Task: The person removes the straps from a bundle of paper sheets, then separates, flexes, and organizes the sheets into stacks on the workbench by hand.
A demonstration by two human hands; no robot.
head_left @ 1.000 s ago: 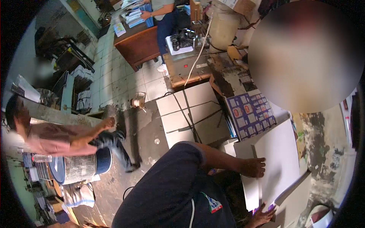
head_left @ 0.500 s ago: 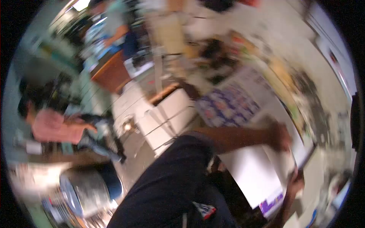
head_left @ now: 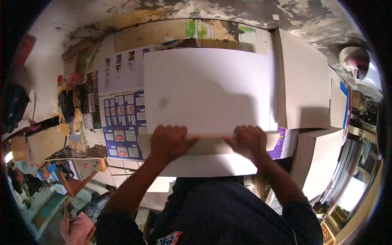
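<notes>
A large white sheet (head_left: 204, 85) lies on the work surface in front of me. Across its lower part runs a narrow beige strip (head_left: 210, 146), which looks like a board or a folded edge. My left hand (head_left: 169, 143) has its fingers curled over the left part of the strip. The right part is gripped by my right hand (head_left: 249, 142), fingers also curled over. Both thumbs point inward. Left of the white sheet is a purple printed sheet (head_left: 124, 122), and a purple print (head_left: 278, 143) peeks out by the strip's right end.
Thick stacks of board stand at the right, one further back (head_left: 304, 81) and one nearer (head_left: 320, 159). A stained wall (head_left: 228, 12) runs behind. At the lower left are a person in pink (head_left: 79, 228) and a wooden desk (head_left: 75, 183).
The view has swung round to face the work surface. Both my hands have come to the beige strip, side by side, gripping it over the white sheet.
</notes>
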